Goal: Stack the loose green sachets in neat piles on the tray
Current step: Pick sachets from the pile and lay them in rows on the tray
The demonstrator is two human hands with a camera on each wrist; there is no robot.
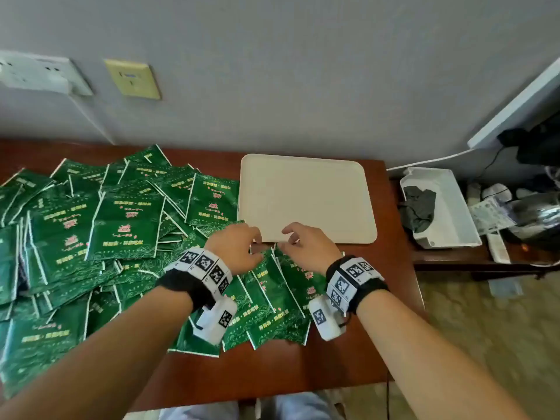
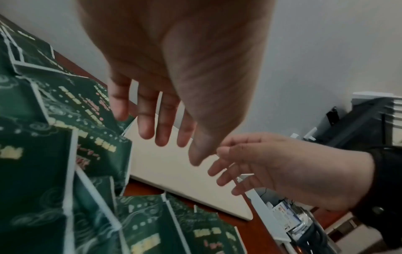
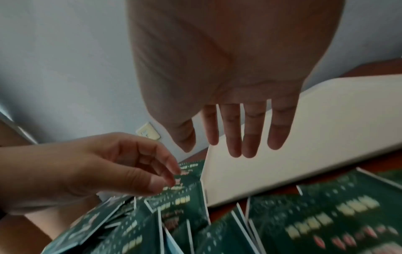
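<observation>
Green sachets [image 1: 121, 231] everywhere, a loose heap sprawling over the left half of the dark red-brown table [image 1: 357, 353], overlapping at all angles, white edges showing. Nearest us, both forearms reach in from the bottom, each wrist wrapped in a black band with white checkered tags. Between the arms a small fan of sachets [image 1: 272, 298] lies flat on the wood, just short of the tray's near edge.

Left hand [image 1: 235, 247] now, hovering palm down over that fan: in its own wrist view the fingers [image 2: 162, 120] hang straight and slightly spread, holding nothing. Right hand [image 1: 306, 247] sits just beside it, thumb and forefinger stretched toward the left hand; its wrist view shows the fingers [image 3: 252, 130] straight and close together, nothing in them. The two hands are very near each other, though whether the fingertips actually touch a sachet edge is hard to say, the wrist views being blurred.

Just beyond the fingertips lies the cream tray [image 1: 306, 192], flat on the table, its left rim touching the edge of the heap.

Farther right, off the table, a white bin [image 1: 454, 207] holds a dark crumpled cloth [image 1: 419, 207]. At the far side, the grey wall carries a yellow switch plate [image 1: 133, 78] and a white socket [image 1: 42, 72].
</observation>
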